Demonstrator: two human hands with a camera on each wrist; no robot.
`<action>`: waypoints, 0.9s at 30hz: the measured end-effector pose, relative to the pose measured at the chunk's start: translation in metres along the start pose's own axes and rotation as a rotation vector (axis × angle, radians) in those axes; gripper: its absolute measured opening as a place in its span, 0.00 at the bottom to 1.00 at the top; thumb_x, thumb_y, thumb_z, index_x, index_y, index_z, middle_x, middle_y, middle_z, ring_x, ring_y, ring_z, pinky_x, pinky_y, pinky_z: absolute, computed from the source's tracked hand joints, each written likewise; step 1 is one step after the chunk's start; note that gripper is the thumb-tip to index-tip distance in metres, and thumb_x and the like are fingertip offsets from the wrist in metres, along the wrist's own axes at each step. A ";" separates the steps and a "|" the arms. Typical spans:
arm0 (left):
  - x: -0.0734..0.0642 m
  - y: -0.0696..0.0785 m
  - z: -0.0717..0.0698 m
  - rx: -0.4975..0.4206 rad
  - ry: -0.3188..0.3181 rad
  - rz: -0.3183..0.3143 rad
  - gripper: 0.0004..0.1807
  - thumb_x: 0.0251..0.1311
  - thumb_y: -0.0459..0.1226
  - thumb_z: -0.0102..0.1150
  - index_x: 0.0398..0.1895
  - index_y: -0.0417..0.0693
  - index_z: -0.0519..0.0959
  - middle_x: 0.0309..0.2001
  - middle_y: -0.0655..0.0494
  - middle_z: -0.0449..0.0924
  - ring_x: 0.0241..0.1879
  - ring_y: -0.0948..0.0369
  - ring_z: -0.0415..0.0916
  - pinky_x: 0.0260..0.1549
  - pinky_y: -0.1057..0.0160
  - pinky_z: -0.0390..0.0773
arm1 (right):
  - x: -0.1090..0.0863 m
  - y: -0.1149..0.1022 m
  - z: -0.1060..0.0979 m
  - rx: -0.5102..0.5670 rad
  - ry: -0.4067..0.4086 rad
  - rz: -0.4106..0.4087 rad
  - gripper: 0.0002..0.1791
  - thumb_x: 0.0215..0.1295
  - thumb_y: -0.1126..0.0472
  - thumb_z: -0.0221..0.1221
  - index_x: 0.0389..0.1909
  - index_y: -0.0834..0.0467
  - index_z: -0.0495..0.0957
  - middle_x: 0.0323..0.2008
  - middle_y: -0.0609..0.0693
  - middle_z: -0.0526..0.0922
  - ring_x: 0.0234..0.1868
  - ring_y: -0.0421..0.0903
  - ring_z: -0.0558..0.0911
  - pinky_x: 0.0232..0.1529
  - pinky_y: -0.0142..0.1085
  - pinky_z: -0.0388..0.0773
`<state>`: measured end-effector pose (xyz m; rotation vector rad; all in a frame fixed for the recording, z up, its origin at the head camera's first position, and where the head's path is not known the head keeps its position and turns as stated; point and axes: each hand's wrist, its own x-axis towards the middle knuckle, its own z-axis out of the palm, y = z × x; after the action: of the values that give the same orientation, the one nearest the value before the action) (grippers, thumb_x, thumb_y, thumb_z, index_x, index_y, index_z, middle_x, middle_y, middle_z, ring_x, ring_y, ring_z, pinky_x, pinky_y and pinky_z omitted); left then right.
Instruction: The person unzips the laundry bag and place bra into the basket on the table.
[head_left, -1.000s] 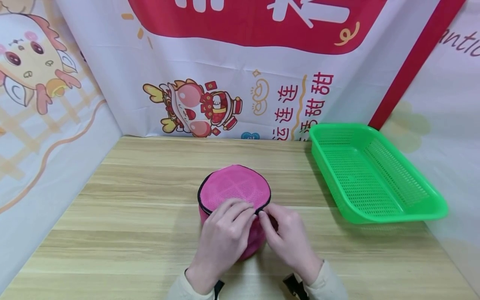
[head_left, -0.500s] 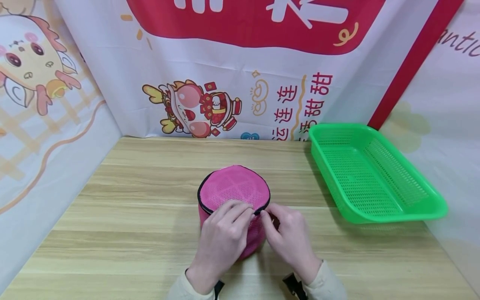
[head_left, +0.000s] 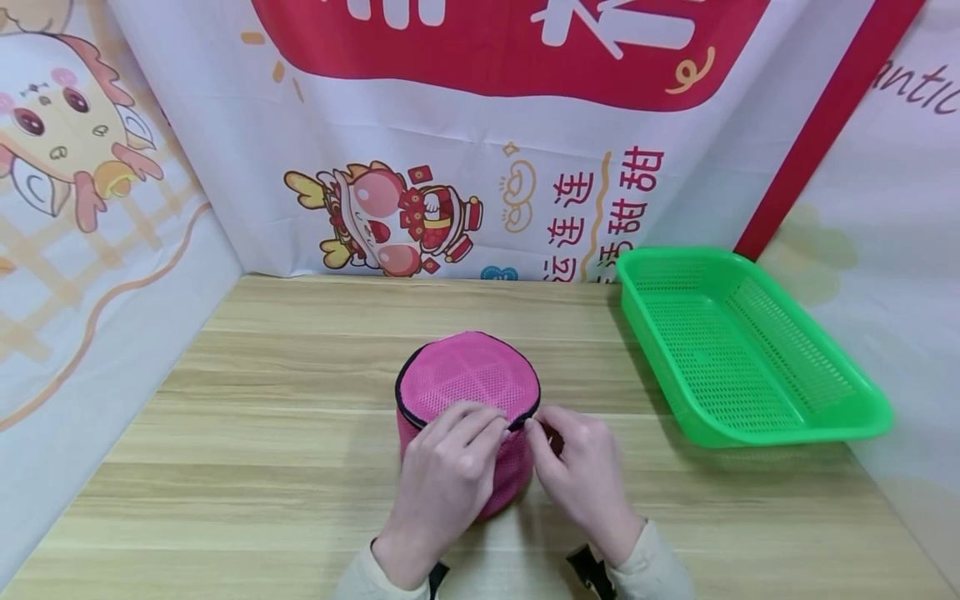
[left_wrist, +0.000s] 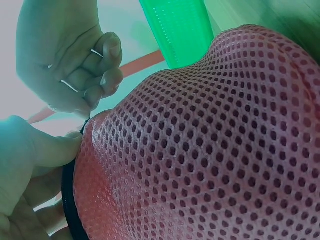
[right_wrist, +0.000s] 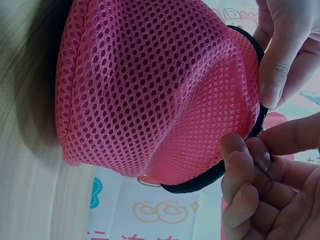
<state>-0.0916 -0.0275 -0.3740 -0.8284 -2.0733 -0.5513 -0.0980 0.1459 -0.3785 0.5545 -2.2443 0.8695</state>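
A round pink mesh bag (head_left: 468,367) stands upright on the wooden table, its flat lid edged by a black zipper (right_wrist: 195,185). At the near side of the lid my left hand (head_left: 450,467) pinches the black edge between thumb and fingers. Just right of it, my right hand (head_left: 581,467) pinches the zipper pull with thumb and forefinger; only a small dark bit of the pull shows between the fingertips in the right wrist view. Its other fingers are curled. The mesh side wall (left_wrist: 200,150) fills much of the left wrist view. The bag's contents cannot be made out.
A green plastic basket (head_left: 667,379) with perforated walls stands at the table's right side. Printed cloth (head_left: 450,108) hangs behind the wooden table (head_left: 247,433) and along both sides.
My right hand has slid slightly to the right along the lid's edge, and the gap between the two hands' fingertips has widened. The left hand and the bag hold still.
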 end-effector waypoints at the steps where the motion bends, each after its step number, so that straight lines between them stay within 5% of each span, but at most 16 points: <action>1: 0.000 0.000 0.000 0.000 0.002 0.001 0.05 0.58 0.29 0.64 0.35 0.41 0.87 0.37 0.54 0.85 0.40 0.57 0.79 0.40 0.61 0.83 | 0.000 0.000 0.000 0.001 0.002 0.003 0.10 0.56 0.67 0.61 0.19 0.50 0.77 0.15 0.35 0.65 0.15 0.30 0.62 0.13 0.23 0.55; 10: 0.000 0.001 0.001 -0.007 0.007 0.007 0.04 0.57 0.30 0.66 0.35 0.41 0.86 0.37 0.54 0.85 0.40 0.57 0.79 0.40 0.61 0.82 | 0.000 0.001 -0.001 -0.029 0.011 0.031 0.09 0.56 0.66 0.62 0.20 0.50 0.79 0.15 0.35 0.65 0.15 0.30 0.61 0.12 0.23 0.54; 20: 0.001 0.001 -0.001 -0.020 0.008 -0.001 0.05 0.57 0.30 0.65 0.36 0.41 0.87 0.37 0.54 0.85 0.39 0.57 0.80 0.40 0.61 0.82 | 0.001 0.006 -0.001 -0.057 0.026 0.136 0.07 0.54 0.69 0.63 0.21 0.57 0.81 0.15 0.40 0.72 0.15 0.33 0.66 0.13 0.28 0.63; 27: 0.002 0.001 -0.003 -0.035 0.002 -0.006 0.06 0.56 0.29 0.67 0.36 0.41 0.87 0.38 0.53 0.85 0.40 0.57 0.80 0.40 0.61 0.82 | 0.002 0.003 -0.004 -0.066 0.046 0.114 0.09 0.57 0.69 0.61 0.20 0.55 0.80 0.15 0.39 0.71 0.15 0.32 0.65 0.13 0.27 0.62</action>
<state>-0.0906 -0.0282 -0.3710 -0.8412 -2.0704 -0.5932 -0.0993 0.1509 -0.3763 0.3755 -2.2716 0.8529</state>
